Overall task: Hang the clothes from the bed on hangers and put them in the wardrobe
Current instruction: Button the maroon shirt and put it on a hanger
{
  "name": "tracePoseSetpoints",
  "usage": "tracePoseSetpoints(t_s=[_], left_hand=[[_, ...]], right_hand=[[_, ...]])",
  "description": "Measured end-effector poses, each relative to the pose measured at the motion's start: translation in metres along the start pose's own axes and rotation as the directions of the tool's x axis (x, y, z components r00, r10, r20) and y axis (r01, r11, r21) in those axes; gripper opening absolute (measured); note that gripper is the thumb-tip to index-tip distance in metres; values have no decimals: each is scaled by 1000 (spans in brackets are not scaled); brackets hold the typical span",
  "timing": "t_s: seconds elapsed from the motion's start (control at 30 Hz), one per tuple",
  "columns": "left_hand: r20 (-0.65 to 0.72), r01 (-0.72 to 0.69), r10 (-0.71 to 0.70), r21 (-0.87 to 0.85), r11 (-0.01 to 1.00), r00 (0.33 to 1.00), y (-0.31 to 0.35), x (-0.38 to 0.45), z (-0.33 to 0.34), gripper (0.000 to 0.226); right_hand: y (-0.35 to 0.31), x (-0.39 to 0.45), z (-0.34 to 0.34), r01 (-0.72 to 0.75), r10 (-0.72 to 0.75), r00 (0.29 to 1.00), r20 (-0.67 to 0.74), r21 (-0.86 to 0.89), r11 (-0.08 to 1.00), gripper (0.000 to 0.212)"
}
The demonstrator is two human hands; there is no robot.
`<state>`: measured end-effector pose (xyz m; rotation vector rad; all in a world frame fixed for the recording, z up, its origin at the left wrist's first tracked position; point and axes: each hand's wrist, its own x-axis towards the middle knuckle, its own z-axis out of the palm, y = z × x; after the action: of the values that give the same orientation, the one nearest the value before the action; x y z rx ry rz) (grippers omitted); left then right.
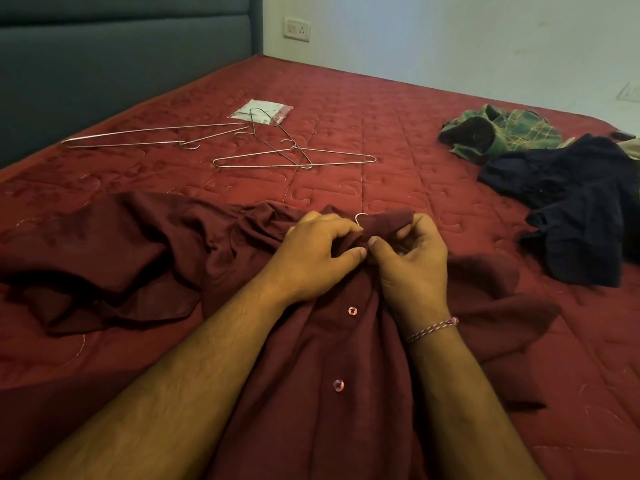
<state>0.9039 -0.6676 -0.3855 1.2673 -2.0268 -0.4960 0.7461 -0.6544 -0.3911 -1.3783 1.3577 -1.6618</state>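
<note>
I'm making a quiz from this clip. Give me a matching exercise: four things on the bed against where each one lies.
1 maroon shirt
2 loose hangers
3 green checked shirt
4 navy garment

a far right, crumpled, next to the navy garment
b right edge, nearer than the green one
c middle left, bare wire
d under both hands

Pairs: 1-d, 2-c, 3-a, 4-b

Bed: my view is filled by a mattress [398, 109] in quilted dark red, reaching to the far corner.
Headboard: a padded grey-blue headboard [121, 53] stands along the left, touching the bed's edge.
Wall: a plain pale wall [467, 39] runs behind and to the right.
Socket: a white switch plate [296, 29] sits on that wall, near the headboard.
Light: dim, warm, soft shadows.
</note>
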Motion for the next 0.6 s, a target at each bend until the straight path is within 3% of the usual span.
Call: tracePoseSetpoints(t_s=[0.17,0.3,0.37,0.47,0.6], left_hand=[[-184,-16,25,48,999,983,11,-3,11,37],[-186,-4,22,100,995,982,17,-3,15,33],[-201,54,-46,37,998,978,13,-1,16,25],[-216,129,-138,-56,990,967,6,-1,15,16],[-250,140,-146,-40,989,957,8,0,15,16]], right_hand=[[1,1,-1,-36,29,996,-84,-86,996,24],[-7,-2,-4,3,-46,990,-130,-315,949,24],[-11,0,-8,15,-22,1000,-19,-330,944,26],[-16,3,-17,-19,55,984,167,-209,978,27],[-19,2,-17,-76,87,969,233,-54,996,27]])
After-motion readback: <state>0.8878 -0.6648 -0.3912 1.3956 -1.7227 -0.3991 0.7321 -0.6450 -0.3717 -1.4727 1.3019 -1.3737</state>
